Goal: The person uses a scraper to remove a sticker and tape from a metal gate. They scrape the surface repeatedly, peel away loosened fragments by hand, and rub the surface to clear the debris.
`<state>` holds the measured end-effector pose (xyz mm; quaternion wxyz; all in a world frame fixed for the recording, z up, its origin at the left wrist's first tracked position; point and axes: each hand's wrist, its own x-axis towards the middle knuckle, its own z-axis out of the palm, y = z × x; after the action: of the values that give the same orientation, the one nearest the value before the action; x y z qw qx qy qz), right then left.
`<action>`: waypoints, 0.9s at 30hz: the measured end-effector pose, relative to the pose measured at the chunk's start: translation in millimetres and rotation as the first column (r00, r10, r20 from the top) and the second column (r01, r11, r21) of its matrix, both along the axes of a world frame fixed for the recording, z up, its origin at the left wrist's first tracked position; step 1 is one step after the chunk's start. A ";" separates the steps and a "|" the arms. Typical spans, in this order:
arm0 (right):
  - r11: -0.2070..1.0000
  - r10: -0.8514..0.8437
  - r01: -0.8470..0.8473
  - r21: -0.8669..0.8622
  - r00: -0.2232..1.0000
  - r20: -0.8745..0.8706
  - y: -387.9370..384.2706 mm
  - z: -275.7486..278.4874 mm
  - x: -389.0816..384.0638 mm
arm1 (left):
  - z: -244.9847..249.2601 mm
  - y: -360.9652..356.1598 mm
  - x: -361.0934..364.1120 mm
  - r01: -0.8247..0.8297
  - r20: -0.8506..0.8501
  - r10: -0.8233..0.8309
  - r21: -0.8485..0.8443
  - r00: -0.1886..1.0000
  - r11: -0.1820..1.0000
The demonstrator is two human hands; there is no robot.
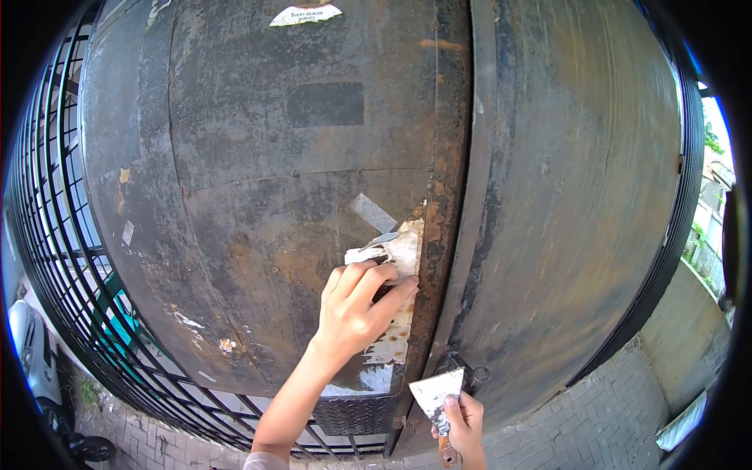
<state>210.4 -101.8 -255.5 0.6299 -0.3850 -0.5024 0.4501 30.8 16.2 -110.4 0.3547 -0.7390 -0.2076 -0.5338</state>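
Observation:
My left hand is pressed to a dark metal gate panel, its fingers bent and closed around part of a torn white paper sticker. The thumb touches the sticker's right edge, and the fingertips are partly hidden. Ragged, stained pieces of paper run down below the hand along the panel's edge. Lower right, my right hand grips a putty knife with a wide, smeared metal blade pointing up and a brown handle. That blade is apart from the sticker.
A grey tape strip sticks above the torn paper. A second metal panel stands right of the vertical seam. Black bars line the left side, with a parked vehicle beyond. Paving lies below.

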 end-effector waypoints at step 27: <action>0.987 -0.004 0.001 -0.162 1.000 -0.020 -77.1 -33.2 31.2 | -14.1 6.5 2.8 -0.001 0.140 -0.008 0.065 0.990 0.998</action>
<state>241.5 -178.9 -288.7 0.6021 -0.4310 -0.4573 0.4925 33.6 22.7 -124.5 0.3621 -0.6882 -0.2131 -0.5914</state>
